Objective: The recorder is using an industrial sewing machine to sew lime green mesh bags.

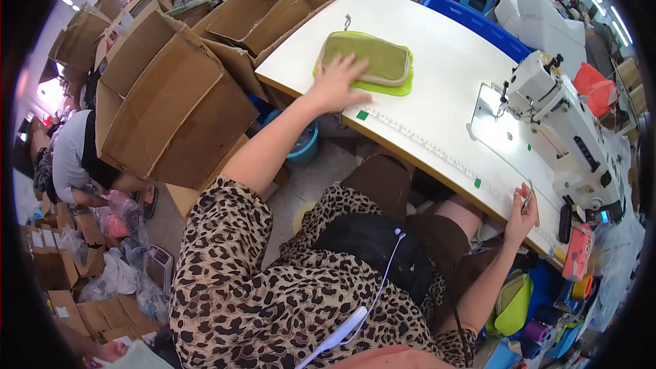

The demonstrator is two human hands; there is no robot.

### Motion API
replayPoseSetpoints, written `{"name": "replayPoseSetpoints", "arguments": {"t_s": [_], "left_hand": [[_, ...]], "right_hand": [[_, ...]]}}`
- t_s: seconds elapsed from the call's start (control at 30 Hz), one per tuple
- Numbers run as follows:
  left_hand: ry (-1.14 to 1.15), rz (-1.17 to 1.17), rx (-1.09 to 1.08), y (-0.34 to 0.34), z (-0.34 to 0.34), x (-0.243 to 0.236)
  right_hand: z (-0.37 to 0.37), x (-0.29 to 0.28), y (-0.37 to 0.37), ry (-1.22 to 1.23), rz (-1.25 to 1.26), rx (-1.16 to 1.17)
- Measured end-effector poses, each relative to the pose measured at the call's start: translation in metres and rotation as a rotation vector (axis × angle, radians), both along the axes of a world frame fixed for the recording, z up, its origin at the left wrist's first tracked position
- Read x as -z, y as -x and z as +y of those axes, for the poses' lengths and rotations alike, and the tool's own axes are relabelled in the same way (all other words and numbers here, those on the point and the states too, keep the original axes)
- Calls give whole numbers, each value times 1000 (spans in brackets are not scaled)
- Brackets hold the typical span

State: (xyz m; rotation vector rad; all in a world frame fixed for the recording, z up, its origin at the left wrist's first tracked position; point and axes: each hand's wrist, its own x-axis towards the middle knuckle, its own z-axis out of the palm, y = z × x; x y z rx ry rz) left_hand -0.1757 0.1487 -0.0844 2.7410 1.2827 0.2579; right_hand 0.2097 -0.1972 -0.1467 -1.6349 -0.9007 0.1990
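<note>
A flat green pouch piece (pixel 383 61) with a beige border and a bright lime edge lies on the far left part of the white sewing table. My left hand (pixel 339 83) rests over its near left part, fingers spread, covering some of it. At the table's near right edge, my right hand (pixel 521 217) is closed around a slim, pointed metal tool (pixel 529 195); its exact kind is too small to make out. Beyond that hand stands a white sewing machine (pixel 570 123), its lamp lighting the needle plate (pixel 497 117).
A ruler strip (pixel 424 142) runs along the table's front edge. Large cardboard boxes (pixel 164 102) crowd the left side; a blue bin (pixel 475 24) stands behind the table. Green pouches (pixel 512 303) hang low at right. Another person (pixel 72 157) bends at far left.
</note>
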Motion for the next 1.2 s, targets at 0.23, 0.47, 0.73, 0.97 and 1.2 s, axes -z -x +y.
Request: {"name": "replayPoseSetpoints", "arguments": {"t_s": [0.23, 0.47, 0.73, 0.97, 1.2], "left_hand": [[-105, 89, -24, -15, 11, -4], [-531, -355, 143, -3, 79, -17], [-1009, 88, -199, 150, 155, -142], [-519, 153, -537, 120, 148, -49], [-715, -17, -345, 106, 127, -64]], "right_hand": [[-4, 16, -47, 138, 58, -60], [-24, 7, -23, -24, 96, -17], [-6, -101, -2, 92, 126, -56], [-42, -96, -2, -68, 106, 57], [-69, -101, -95, 129, -596, 573]]}}
